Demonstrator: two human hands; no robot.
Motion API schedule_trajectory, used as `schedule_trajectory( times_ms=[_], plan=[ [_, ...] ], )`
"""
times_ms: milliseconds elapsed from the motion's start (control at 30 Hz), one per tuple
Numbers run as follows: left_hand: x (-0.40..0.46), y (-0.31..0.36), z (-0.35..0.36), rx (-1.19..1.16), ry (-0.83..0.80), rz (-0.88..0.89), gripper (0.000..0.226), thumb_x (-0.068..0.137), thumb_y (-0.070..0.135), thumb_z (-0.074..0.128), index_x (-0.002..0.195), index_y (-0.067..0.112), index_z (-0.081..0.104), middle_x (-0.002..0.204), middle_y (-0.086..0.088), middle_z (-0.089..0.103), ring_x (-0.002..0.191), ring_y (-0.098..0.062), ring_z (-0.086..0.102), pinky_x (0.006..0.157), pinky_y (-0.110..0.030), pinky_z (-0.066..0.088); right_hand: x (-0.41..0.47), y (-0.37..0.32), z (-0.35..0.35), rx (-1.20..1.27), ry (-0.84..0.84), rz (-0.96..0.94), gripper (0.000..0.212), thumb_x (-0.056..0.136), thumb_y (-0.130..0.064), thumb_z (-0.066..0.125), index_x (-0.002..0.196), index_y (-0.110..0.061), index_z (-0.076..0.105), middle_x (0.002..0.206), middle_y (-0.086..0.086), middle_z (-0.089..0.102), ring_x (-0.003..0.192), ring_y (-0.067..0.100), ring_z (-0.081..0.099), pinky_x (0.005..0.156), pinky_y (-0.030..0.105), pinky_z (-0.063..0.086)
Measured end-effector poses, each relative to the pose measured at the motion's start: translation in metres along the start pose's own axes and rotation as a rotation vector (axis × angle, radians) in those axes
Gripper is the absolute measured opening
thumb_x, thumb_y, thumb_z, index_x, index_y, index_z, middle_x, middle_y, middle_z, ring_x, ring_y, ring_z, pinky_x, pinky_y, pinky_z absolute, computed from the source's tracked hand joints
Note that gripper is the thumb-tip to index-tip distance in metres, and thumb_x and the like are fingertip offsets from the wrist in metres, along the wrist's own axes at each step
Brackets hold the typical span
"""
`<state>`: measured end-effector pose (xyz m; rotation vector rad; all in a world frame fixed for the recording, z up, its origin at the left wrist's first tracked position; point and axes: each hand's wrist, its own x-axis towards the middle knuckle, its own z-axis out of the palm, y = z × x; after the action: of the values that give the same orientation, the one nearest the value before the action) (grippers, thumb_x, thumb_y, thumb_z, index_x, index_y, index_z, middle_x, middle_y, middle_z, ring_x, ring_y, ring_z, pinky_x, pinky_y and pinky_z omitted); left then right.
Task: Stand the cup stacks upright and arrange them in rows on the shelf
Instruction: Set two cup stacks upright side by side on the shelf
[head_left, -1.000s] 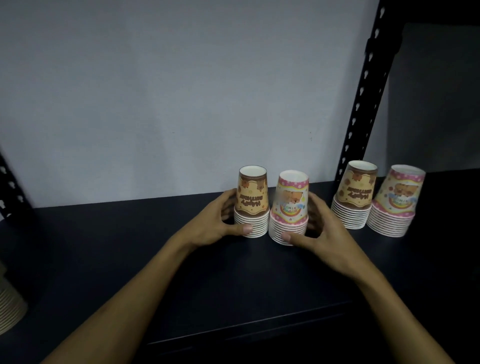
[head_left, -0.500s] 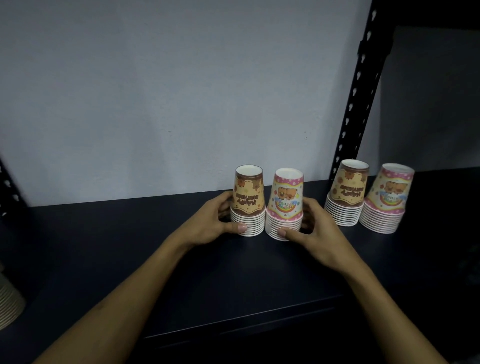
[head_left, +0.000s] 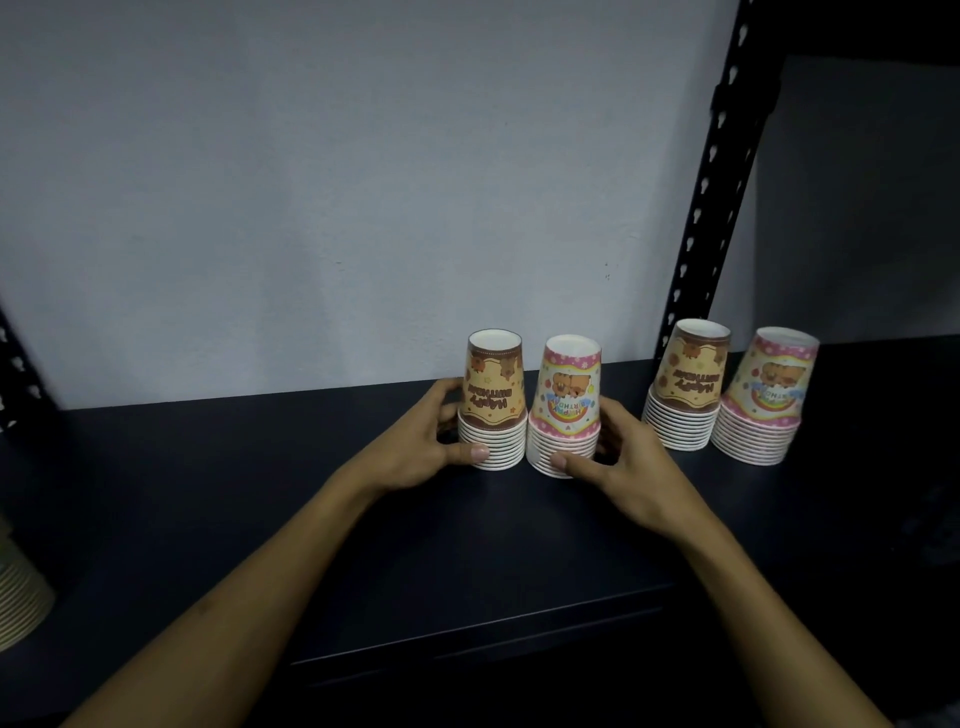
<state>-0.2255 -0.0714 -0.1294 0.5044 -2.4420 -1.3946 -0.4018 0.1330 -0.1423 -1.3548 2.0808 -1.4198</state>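
Two cup stacks stand mouth-down side by side at the middle of the dark shelf (head_left: 260, 493). My left hand (head_left: 415, 447) wraps the base of the brown stack (head_left: 493, 400). The pink stack (head_left: 569, 405) next to it is gripped low down by my right hand (head_left: 623, 467). To the right, a second brown stack (head_left: 685, 384) and a second pink stack (head_left: 766, 395) stand free, touching each other and leaning slightly.
A black perforated upright post (head_left: 717, 182) rises behind the right pair. A pale wall (head_left: 337, 182) backs the shelf. Another stack of plain cups (head_left: 15, 597) shows at the left edge. The shelf's front lip (head_left: 467, 639) runs below my arms.
Both hands and their two stacks have slid slightly back toward the wall. The view has shifted a little; the right pair has not moved on the shelf.
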Motion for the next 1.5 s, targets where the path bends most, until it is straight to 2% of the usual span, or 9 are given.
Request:
schedule_trajectory(
  times_ms=[167, 333, 433, 567, 833, 967, 1133, 1267, 1500],
  plan=[
    [-0.003, 0.006, 0.007, -0.002, -0.007, -0.011, 0.074, 0.086, 0.017, 0.077, 0.143, 0.022, 0.030, 0.142, 0.010, 0.057, 0.131, -0.001, 0.050, 0.113, -0.028, 0.035, -0.011, -0.001, -0.004, -0.059, 0.040, -0.022, 0.079, 0.080, -0.027, 0.084, 0.148, -0.023, 0.043, 0.139, -0.012, 0.060, 0.124, 0.002, 0.058, 0.108, 0.028, 0.048],
    [-0.007, 0.017, 0.029, 0.037, -0.042, 0.025, 0.072, 0.088, 0.019, 0.075, 0.144, 0.023, 0.030, 0.146, 0.010, 0.054, 0.136, -0.004, 0.047, 0.117, -0.033, 0.034, -0.035, 0.005, -0.023, -0.131, 0.085, -0.035, 0.078, 0.078, -0.033, 0.085, 0.146, -0.027, 0.046, 0.134, -0.018, 0.061, 0.121, -0.006, 0.057, 0.092, 0.003, 0.043],
    [-0.007, 0.027, 0.050, 0.077, -0.007, 0.060, 0.067, 0.089, 0.023, 0.074, 0.143, 0.027, 0.034, 0.147, 0.009, 0.051, 0.136, -0.010, 0.048, 0.117, -0.041, 0.037, -0.049, 0.009, -0.037, -0.151, 0.141, -0.041, 0.073, 0.077, -0.032, 0.086, 0.140, -0.030, 0.049, 0.128, -0.025, 0.062, 0.115, -0.016, 0.056, 0.089, -0.002, 0.041],
    [-0.005, 0.044, 0.077, 0.092, 0.021, 0.103, 0.065, 0.089, 0.021, 0.073, 0.143, 0.023, 0.037, 0.145, 0.007, 0.053, 0.132, -0.011, 0.051, 0.113, -0.037, 0.041, -0.067, 0.013, -0.055, -0.141, 0.201, -0.020, 0.073, 0.077, -0.027, 0.087, 0.137, -0.036, 0.045, 0.115, -0.039, 0.054, 0.103, -0.030, 0.052, 0.081, -0.006, 0.039],
    [0.013, 0.073, 0.136, 0.087, -0.007, 0.171, 0.070, 0.090, 0.021, 0.073, 0.149, 0.022, 0.036, 0.147, 0.007, 0.051, 0.132, -0.010, 0.049, 0.109, -0.028, 0.040, -0.097, 0.025, -0.096, -0.164, 0.348, 0.022, 0.064, 0.076, -0.035, 0.085, 0.128, -0.039, 0.049, 0.117, -0.028, 0.062, 0.102, -0.020, 0.059, 0.079, 0.000, 0.045],
    [0.021, 0.081, 0.157, 0.102, 0.024, 0.206, 0.072, 0.090, 0.023, 0.073, 0.150, 0.023, 0.035, 0.147, 0.008, 0.051, 0.130, -0.008, 0.051, 0.105, -0.024, 0.041, -0.103, 0.035, -0.108, -0.206, 0.431, 0.027, 0.071, 0.074, -0.038, 0.085, 0.136, -0.031, 0.051, 0.126, -0.009, 0.059, 0.107, -0.002, 0.059, 0.086, 0.013, 0.043],
    [0.026, 0.081, 0.163, 0.097, 0.071, 0.216, 0.073, 0.089, 0.023, 0.074, 0.148, 0.028, 0.032, 0.143, 0.011, 0.054, 0.116, 0.003, 0.052, 0.083, -0.001, 0.034, -0.102, 0.042, -0.112, -0.209, 0.444, 0.014, 0.074, 0.076, -0.039, 0.085, 0.140, -0.031, 0.048, 0.129, -0.012, 0.058, 0.109, -0.007, 0.057, 0.086, 0.006, 0.040],
    [0.032, 0.082, 0.166, 0.110, 0.083, 0.212, 0.072, 0.089, 0.024, 0.075, 0.148, 0.026, 0.034, 0.145, 0.008, 0.054, 0.117, 0.001, 0.052, 0.085, -0.005, 0.035, -0.097, 0.046, -0.115, -0.175, 0.450, 0.029, 0.078, 0.075, -0.038, 0.086, 0.140, -0.027, 0.045, 0.125, -0.015, 0.061, 0.105, -0.019, 0.057, 0.080, -0.002, 0.043],
    [0.045, 0.083, 0.169, 0.121, 0.077, 0.212, 0.075, 0.087, 0.027, 0.077, 0.148, 0.027, 0.034, 0.144, 0.008, 0.055, 0.111, 0.002, 0.053, 0.078, -0.003, 0.036, -0.089, 0.050, -0.122, -0.198, 0.472, 0.044, 0.073, 0.078, -0.032, 0.085, 0.139, -0.024, 0.048, 0.123, -0.011, 0.063, 0.098, -0.019, 0.054, 0.075, -0.005, 0.040]
  ],
)
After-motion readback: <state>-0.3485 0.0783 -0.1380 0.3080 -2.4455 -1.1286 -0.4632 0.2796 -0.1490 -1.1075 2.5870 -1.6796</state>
